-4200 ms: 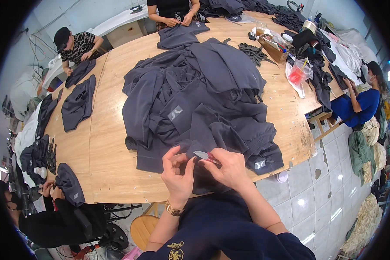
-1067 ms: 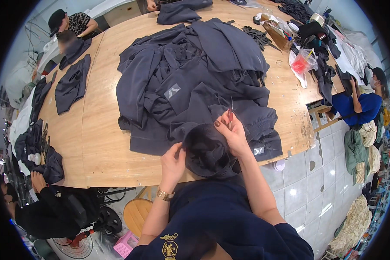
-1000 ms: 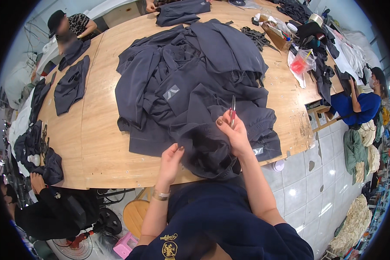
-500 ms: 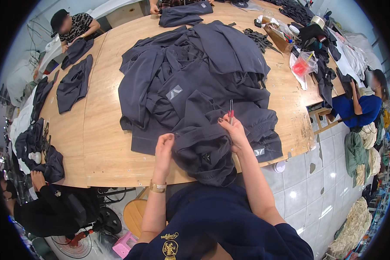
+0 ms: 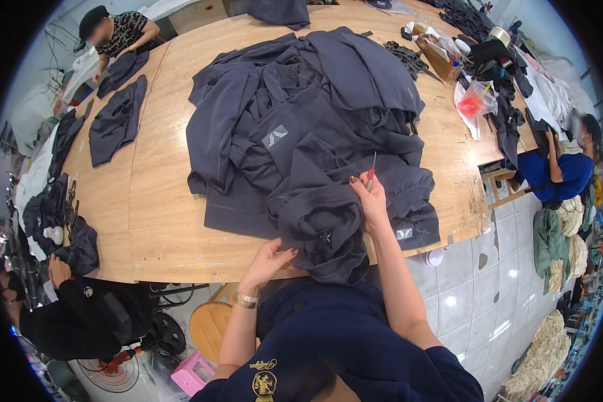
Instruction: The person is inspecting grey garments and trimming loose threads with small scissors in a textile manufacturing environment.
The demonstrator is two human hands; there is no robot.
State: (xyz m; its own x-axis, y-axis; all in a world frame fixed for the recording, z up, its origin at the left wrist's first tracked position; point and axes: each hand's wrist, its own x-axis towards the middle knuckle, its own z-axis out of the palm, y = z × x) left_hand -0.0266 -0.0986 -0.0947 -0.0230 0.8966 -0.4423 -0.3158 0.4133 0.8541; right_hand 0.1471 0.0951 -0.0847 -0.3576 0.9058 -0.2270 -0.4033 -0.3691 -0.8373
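My right hand (image 5: 371, 203) is closed around small red-handled thread snips (image 5: 370, 177), their slim metal tips pointing away from me. Its heel rests against a dark grey garment (image 5: 325, 228), bunched up at the table's near edge with its gathered waistband and a small label facing up. At the garment's left side is my left hand (image 5: 268, 264), fingers apart, one fingertip by the cloth. Beyond both hands lies a big heap of similar dark grey garments (image 5: 268, 114), with a light grey logo patch (image 5: 275, 137) on one.
The wooden table (image 5: 161, 147) curves around me. Folded dark pieces (image 5: 118, 120) lie to the left. A drink bag with red liquid (image 5: 472, 102) and a cardboard box (image 5: 439, 60) stand at the right. Co-workers sit at far left, near left and right. A stool (image 5: 211, 328) is below.
My left hand has come down from the garment's upper left edge and its fingers have parted. The right hand and snips have shifted slightly right. The far co-worker's hands have left view.
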